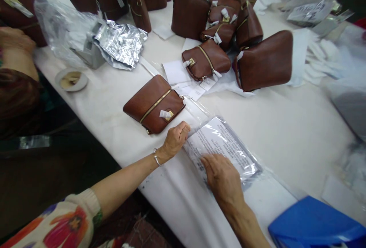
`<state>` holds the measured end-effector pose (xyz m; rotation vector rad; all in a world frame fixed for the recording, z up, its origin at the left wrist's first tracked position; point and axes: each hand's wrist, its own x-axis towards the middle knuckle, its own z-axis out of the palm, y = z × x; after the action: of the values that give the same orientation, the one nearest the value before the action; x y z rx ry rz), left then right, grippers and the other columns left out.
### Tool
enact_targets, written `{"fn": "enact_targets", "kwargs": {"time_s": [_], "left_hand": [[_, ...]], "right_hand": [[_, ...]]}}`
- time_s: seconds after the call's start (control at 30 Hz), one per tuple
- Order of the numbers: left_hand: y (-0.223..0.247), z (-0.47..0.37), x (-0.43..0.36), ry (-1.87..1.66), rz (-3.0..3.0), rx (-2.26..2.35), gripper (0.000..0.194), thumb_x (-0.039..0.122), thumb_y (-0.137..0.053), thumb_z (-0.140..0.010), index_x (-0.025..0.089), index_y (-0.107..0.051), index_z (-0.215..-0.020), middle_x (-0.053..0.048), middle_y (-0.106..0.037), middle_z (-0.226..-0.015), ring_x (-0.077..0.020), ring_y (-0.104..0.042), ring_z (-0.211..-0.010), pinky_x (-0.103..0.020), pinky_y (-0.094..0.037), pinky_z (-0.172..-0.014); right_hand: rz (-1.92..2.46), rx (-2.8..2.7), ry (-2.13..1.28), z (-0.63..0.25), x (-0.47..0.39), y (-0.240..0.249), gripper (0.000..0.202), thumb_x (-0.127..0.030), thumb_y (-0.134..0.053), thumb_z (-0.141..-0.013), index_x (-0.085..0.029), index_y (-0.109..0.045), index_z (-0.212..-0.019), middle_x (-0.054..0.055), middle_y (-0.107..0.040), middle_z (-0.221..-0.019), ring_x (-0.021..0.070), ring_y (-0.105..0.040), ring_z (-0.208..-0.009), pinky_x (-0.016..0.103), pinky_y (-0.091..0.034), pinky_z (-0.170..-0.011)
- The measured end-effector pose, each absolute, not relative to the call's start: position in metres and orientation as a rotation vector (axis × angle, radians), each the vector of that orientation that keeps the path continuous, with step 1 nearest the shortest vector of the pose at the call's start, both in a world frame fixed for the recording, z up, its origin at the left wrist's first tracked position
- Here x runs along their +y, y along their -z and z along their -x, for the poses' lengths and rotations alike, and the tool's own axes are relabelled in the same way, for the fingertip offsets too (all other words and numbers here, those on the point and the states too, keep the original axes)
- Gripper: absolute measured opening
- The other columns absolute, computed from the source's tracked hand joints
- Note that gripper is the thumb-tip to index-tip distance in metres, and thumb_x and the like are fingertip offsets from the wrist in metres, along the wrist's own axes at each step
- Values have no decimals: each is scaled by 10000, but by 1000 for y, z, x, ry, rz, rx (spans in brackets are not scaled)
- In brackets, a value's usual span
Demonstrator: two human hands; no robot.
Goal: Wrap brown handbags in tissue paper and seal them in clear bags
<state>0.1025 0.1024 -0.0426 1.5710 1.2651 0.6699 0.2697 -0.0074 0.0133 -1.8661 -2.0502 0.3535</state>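
Clock positions are read from the clear packet. The white-covered tabletop point(291, 126) carries everything. At 4 o'clock stands a blue container point(317, 221), contents unseen; at 1 o'clock, an upright brown bag point(265, 61). The clear packet point(225, 145) lies flat, enclosing a sheet with printed text. At 10 o'clock, the nearest brown pouch point(156, 105) rests apart from it: the wrapping of its metal fitting appears done, its leather remains uncovered, and handling of the packet appears unfinished, its film creased. The right grip point(224, 175), at 6 o'clock, rests bent fingers on the packet; any pinch cannot be told. The left grip point(177, 135), at 9 o'clock, is closed, apparently on the film's edge. Farther, toward 10 o'clock, a shallow dish point(82, 83) holds small pale pieces point(70, 79).
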Motion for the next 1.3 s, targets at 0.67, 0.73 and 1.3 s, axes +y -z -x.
{"fn": "enact_targets", "kwargs": {"time_s": [0.67, 0.73, 1.3], "left_hand": [[53, -117, 117, -371, -1965, 1395, 310, 295, -345, -1020, 209, -551, -805, -1, -597, -725, -161, -540, -676, -266, -375, -661], [53, -118, 119, -325, -1984, 1426, 299, 302, -374, -1012, 212, -565, -800, -9, -612, -728, -168, -557, -682, -266, -363, -652], [33, -126, 118, -339, -2047, 1422, 310, 289, -404, -993, 192, -522, -723, 10, -483, -600, -170, -518, -633, -266, -295, -629]], "right_hand": [[2172, -1870, 160, -267, -24, 3, 225, -341, -469, -995, -216, -616, -879, 32, -600, -676, 216, -548, -687, 344, -360, -684], [2160, -1755, 208, -263, -22, 5, 232, -376, -469, -993, -199, -614, -1030, 39, -615, -718, 222, -552, -706, 352, -378, -705], [2158, 9, -251, -427, -261, -5, 541, -672, -702, -557, -164, -692, -745, 62, -703, -713, 252, -662, -700, 366, -526, -617]]}}
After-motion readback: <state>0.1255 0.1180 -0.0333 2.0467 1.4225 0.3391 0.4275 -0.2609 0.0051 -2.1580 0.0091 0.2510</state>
